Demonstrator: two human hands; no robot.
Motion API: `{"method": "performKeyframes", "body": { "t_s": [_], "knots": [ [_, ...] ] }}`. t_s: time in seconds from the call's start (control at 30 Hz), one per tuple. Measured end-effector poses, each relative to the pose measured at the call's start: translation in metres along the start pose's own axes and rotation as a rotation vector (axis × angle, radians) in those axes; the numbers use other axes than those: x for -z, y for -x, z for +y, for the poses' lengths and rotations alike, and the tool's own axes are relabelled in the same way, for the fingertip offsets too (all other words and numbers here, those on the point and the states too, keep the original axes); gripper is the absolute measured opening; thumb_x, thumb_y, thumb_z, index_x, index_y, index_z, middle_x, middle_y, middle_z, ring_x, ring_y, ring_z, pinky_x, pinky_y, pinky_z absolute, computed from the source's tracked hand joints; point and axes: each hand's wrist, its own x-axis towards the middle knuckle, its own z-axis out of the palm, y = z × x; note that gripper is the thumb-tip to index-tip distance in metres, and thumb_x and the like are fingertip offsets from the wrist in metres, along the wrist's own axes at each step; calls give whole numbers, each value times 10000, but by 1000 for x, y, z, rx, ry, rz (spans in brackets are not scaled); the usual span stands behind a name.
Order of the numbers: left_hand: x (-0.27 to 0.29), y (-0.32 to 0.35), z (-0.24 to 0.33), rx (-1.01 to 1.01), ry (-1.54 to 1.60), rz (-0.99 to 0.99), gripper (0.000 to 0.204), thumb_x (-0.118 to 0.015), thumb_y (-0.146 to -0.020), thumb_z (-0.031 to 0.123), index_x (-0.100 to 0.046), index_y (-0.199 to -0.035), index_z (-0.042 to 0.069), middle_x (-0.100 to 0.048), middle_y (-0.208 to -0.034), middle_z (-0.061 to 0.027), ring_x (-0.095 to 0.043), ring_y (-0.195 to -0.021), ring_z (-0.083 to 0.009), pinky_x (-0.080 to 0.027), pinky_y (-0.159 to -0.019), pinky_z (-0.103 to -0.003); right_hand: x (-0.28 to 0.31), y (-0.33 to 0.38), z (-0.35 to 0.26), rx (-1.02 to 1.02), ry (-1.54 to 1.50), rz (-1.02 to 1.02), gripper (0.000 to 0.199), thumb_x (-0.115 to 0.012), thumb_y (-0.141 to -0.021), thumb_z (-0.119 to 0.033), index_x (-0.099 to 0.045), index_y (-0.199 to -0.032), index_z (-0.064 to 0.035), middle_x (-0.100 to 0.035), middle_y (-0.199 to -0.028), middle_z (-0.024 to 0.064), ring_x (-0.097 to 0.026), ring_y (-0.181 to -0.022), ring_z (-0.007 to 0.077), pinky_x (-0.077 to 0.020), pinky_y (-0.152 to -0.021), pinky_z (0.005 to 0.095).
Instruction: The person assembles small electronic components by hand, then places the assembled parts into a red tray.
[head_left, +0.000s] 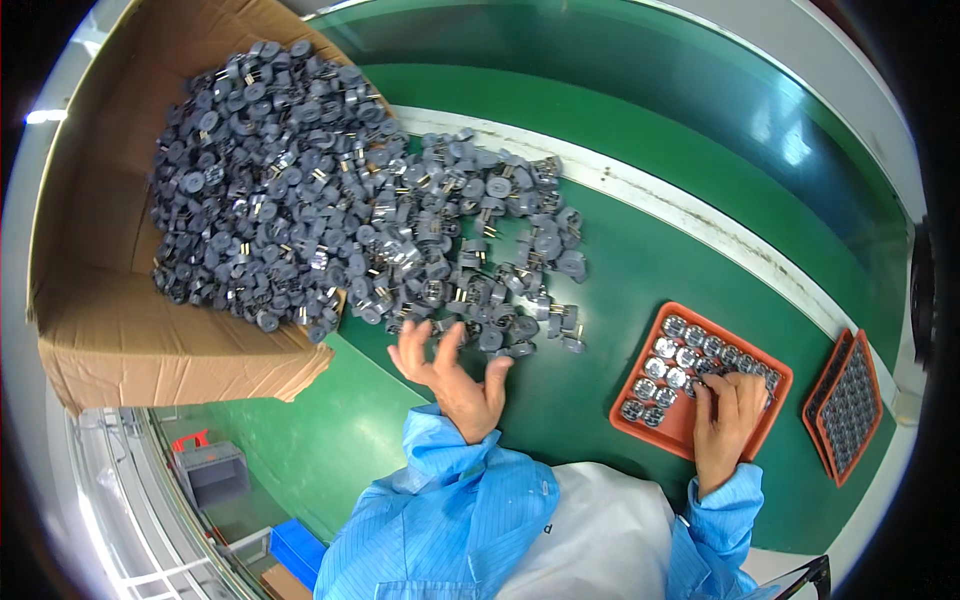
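Observation:
A big heap of small round dark grey parts with metal pins [300, 190] spills from a cardboard box [170, 345] onto the green table. At the near edge of the spill is my left hand [455, 378], fingers spread, with nothing seen in it. On the right, an orange-red tray [678, 438] holds rows of the same kind of part, their shiny undersides up [656, 368]. Over the tray's right half reaches my right hand [728, 415], its fingers pinched downward among the parts. What sits between its fingertips is mostly hidden.
Two stacked orange-red trays filled with parts [846, 405] lean at the far right. A white rail [640, 190] borders the table's far side, with a green belt [560, 115] beyond it. Lower left, below table level, are a grey bin [215, 475] and a blue bin [297, 553].

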Motion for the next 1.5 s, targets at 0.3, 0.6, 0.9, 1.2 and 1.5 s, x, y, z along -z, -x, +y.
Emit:
{"method": "performKeyframes", "body": {
  "t_s": [0.3,0.6,0.9,1.2,1.5],
  "knots": [
    [17,-49,-66,125,98,130,648,-762,-957,112,-457,-1515,-9,-363,-1587,-283,-360,-1484,-457,-280,-1238,-530,10,-2,-12,92,-4,28,225,-804,-855,-6,-710,-1054,-55,-594,-992,89,-565,-953,312,-412,-891,476],
    [-10,-117,-56,-89,-127,-151,664,-930,-777,291,-642,-1338,84,-446,-1451,-310,-388,-1360,-509,-380,-1135,-591,13,-2,-19,132,-29,41,234,-785,-834,44,-679,-1022,-46,-574,-964,105,-568,-949,314,-418,-924,474],
    [-18,-125,-54,-111,-101,-108,443,-825,-712,34,-668,-1126,55,-534,-1233,-180,-466,-1227,-427,-436,-1048,-527,13,-1,-17,171,-34,29,245,-820,-804,-5,-720,-1023,-49,-644,-1005,88,-613,-983,304,-396,-934,478],
    [-22,-120,-76,64,215,69,355,-763,-785,-3,-690,-1129,50,-552,-1306,-160,-532,-1212,-367,-473,-1021,-455,16,-2,-19,195,-29,17,234,-813,-813,3,-719,-1022,-44,-650,-1007,80,-613,-988,294,-385,-945,487],
    [-5,-133,-58,26,364,239,390,-758,-794,-67,-657,-1155,39,-547,-1365,-146,-575,-1248,-276,-497,-1023,-386,14,-2,-16,207,-37,2,227,-803,-821,13,-712,-1019,-47,-660,-1020,71,-615,-1001,293,-375,-965,519]
  ]
}}
